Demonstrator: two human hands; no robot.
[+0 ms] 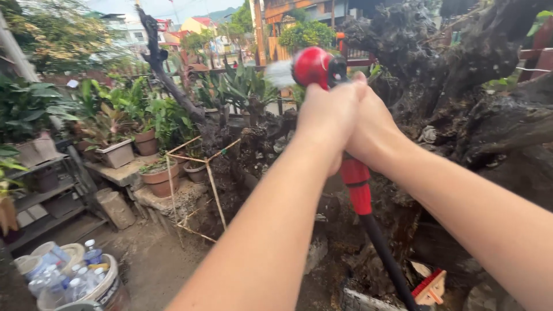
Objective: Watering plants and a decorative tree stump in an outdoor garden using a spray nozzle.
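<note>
- While both arms stretch out from the lower edge of the head view, the left hand (pixel 327 118) and right hand (pixel 374 135) meet just above centre, pressed together around a red garden hose spray gun (pixel 313 66).
- Fingers of both hands are curled tight around the sprayer's grip, the left hand wrapped in front and the right hand touching it from the 3 o'clock side.
- Its round red head sticks out above the hands toward 11 o'clock, with a pale blur of water at the nozzle.
- Below the hands, the red handle (pixel 357 187) runs down toward 5 o'clock and joins a black hose (pixel 386 259) that reaches the bottom edge.
- At 1 to 3 o'clock behind the hands stands a large, dark, gnarled tree trunk (pixel 478 109).
- At 9 o'clock, potted green plants sit on low stone slabs, among them a terracotta pot (pixel 160 178), beside a thin bamboo frame (pixel 214 193).
- At 7 o'clock, a round tub (pixel 109 291) holds clear plastic bottles (pixel 92 253) with blue caps.
- At 5 o'clock, near the hose, a small brush with red bristles (pixel 429 285) lies on the ground.
</note>
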